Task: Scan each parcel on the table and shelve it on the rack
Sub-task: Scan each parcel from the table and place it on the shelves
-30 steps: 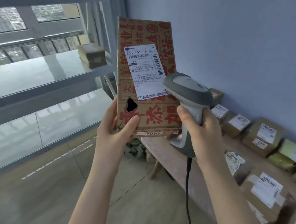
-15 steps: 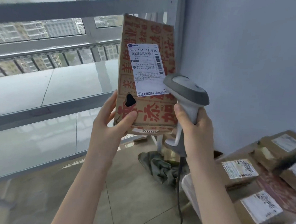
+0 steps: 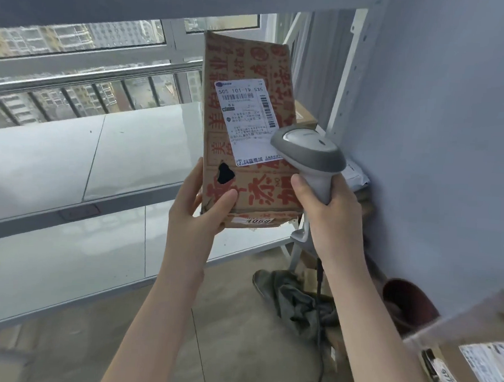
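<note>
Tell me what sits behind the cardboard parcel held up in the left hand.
Past the parcel's right edge a corner of another brown box shows, seemingly on the rack shelf. The rest of that box and anything else directly behind are covered by the parcel and scanner.

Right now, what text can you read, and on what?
"505 101-19 535": white label on the box.
"抖音商城": same label, bottom edge.
"4069": sticker on the box's lower flap.
"添": red print on the box front.
Small print, other red characters, corner parcel labels: unreadable.
</note>
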